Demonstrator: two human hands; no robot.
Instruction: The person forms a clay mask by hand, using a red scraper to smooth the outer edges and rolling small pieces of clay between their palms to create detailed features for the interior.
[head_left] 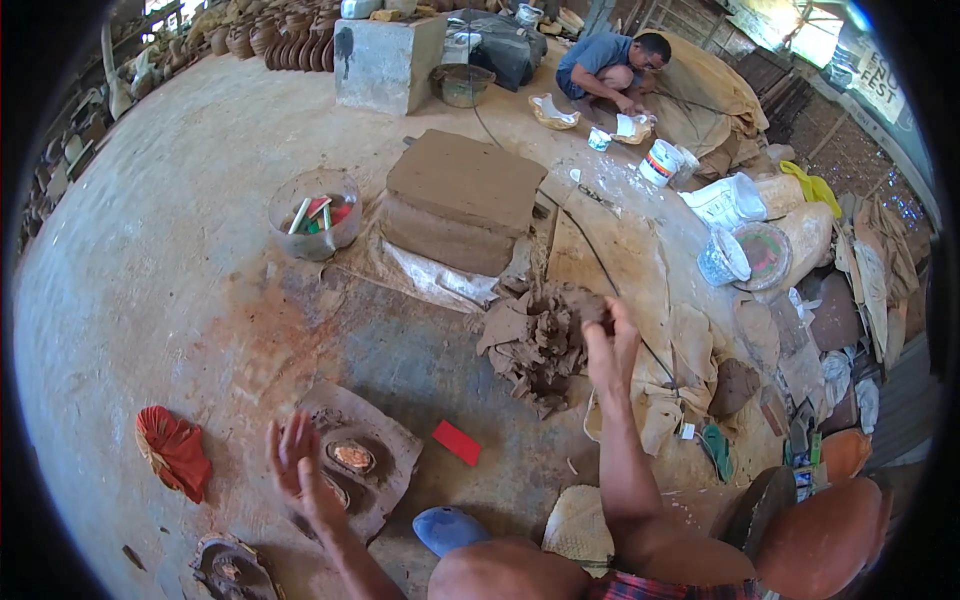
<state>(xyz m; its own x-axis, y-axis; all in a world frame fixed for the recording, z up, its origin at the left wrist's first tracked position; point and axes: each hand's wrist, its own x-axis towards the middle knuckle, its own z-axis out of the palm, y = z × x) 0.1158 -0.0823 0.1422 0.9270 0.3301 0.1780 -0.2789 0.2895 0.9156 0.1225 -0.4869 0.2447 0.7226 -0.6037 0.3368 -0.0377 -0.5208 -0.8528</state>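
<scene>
My right hand (612,345) grips the right side of a heap of torn brown clay (535,340), its thumb and fingers closed on a piece. At the lower left, my left hand (300,468) is raised with its fingers apart and nothing in it. It is nearest to a flat grey-brown board (392,450), which bears an oval clay piece with a pale, reddish middle (350,457). A second similar piece is partly hidden by that hand. On the floor between my arms lies a flat red rectangle (457,442).
Beyond the heap stands a large clay block (465,195); a clear tub of tools (315,215) is beside it. A red cloth (175,452) lies left, a blue rounded object (448,530) near me. Another person (605,75) crouches far right near white buckets (660,162). A black cable (610,270) crosses the floor.
</scene>
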